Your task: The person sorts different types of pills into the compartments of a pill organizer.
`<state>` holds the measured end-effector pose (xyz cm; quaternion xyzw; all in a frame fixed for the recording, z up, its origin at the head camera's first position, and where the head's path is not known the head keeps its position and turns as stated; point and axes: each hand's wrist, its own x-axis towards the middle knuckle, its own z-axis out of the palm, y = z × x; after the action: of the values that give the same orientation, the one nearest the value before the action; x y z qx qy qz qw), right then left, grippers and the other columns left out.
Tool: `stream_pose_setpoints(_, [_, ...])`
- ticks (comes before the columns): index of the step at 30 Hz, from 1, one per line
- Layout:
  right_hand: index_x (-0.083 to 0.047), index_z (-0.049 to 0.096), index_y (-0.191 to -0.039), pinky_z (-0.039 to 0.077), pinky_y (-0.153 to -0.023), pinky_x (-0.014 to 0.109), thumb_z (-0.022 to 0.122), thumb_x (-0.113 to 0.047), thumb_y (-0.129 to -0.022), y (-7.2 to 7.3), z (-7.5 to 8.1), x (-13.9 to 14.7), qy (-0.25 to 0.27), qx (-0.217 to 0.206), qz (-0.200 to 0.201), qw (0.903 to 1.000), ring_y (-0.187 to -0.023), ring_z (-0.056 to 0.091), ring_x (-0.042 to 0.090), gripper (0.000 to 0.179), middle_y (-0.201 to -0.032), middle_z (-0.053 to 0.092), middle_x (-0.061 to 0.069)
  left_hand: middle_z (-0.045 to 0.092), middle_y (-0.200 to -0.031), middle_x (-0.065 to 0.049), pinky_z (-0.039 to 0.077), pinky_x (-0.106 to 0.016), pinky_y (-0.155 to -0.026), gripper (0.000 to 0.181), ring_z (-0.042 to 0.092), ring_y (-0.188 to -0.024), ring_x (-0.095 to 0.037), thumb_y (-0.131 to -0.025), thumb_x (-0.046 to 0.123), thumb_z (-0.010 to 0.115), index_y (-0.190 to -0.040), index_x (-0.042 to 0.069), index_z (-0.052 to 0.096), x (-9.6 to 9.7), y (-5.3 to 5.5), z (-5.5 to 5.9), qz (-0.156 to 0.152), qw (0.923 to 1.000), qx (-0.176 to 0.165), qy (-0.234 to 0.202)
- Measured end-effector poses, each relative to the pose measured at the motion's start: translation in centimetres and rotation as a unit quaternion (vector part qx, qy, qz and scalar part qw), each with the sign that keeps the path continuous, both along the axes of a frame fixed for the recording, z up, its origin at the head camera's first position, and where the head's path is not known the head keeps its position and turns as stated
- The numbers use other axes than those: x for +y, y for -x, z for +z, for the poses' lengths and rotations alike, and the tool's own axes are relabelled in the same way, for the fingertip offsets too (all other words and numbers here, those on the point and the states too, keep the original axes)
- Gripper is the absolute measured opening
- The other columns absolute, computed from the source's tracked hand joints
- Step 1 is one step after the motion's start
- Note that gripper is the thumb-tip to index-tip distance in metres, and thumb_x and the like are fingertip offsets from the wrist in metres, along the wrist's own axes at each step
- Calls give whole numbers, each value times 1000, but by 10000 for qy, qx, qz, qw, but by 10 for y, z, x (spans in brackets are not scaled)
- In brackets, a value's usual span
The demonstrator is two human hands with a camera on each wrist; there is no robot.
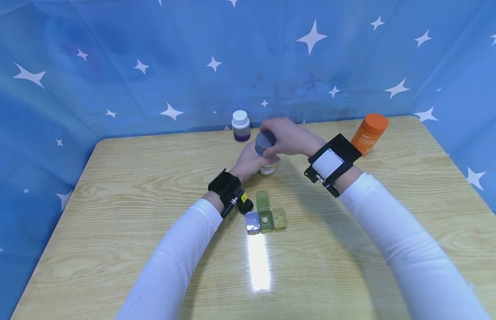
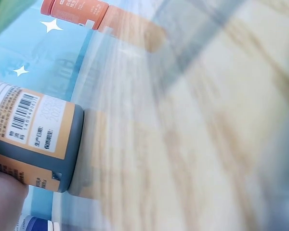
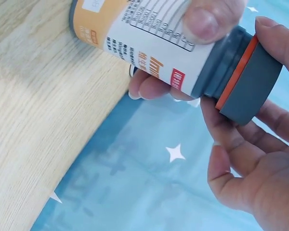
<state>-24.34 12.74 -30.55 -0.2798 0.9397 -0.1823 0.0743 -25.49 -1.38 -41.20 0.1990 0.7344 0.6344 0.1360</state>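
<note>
My left hand (image 1: 249,160) is wrapped around the body of a grey supplement bottle (image 3: 154,48) with an orange and white label. Over its top, my right hand (image 1: 291,137) grips the dark grey cap (image 1: 265,143) between thumb and fingers. In the right wrist view an orange ring shows under the cap, which sits on the bottle's neck. A barcode is printed on the label of the bottle (image 2: 43,134) in the left wrist view. Nearer me is a small pill box with a blue-purple compartment (image 1: 252,222), a green one (image 1: 265,227) and a yellow one (image 1: 279,218).
The green compartment's lid (image 1: 263,200) stands open, with a pale round tablet (image 1: 265,220) inside. A white-capped bottle (image 1: 241,126) with a purple label stands behind my left hand. An orange bottle (image 1: 368,134) is at the back right, near the wooden table's edge and a blue star-patterned curtain (image 1: 215,89).
</note>
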Motion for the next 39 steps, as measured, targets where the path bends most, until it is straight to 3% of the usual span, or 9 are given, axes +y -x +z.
stream_pose_setpoints(10, [0,55,-123,47,-83,38,75,-20,-75,1,-3,-1,-172,117,56,9998,-101,55,28,55,-117,61,15,51,-131,-11,39,-33,-102,62,50,-118,-23,-82,7,67,-137,10,40,-2,-2,3,-88,9999,97,-30])
stream_pose_setpoints(17, [0,52,-127,47,-85,39,74,-20,-77,2,-2,1,-204,39,181,9996,-106,55,28,58,-124,58,16,49,-132,-16,38,-36,-104,61,48,-119,-28,-83,3,64,-137,6,38,-3,-12,21,-196,9994,-216,-181])
stream_pose_setpoints(25, [-2,52,-129,47,-87,38,74,-20,-77,2,-2,3,-217,41,184,9996,-108,54,28,59,-126,57,15,50,-132,-9,39,-33,-103,61,49,-119,-21,-82,8,66,-137,14,39,-1,0,3,-132,9999,-28,-58])
stream_pose_setpoints(31, [-4,55,-127,47,-83,37,73,-20,-77,1,-5,2,-189,113,22,9998,-102,55,26,55,-124,59,13,49,-133,-10,38,-33,-104,61,48,-120,-22,-83,8,66,-137,12,39,-1,1,3,-139,9999,8,-56])
stream_pose_setpoints(36, [-4,54,-128,48,-84,38,73,-22,-78,0,-9,2,-78,134,-139,9998,-105,56,27,57,-125,59,14,48,-134,-13,38,-35,-104,62,48,-121,-26,-84,4,64,-139,9,36,-2,0,2,-252,9994,-10,-238])
stream_pose_setpoints(39, [-2,49,-131,46,-90,40,75,-26,-76,0,-11,5,4,41,-113,9999,-112,54,29,65,-129,56,15,48,-134,-12,38,-34,-104,62,48,-122,-25,-84,5,64,-139,11,37,-2,0,0,-217,9997,72,-125])
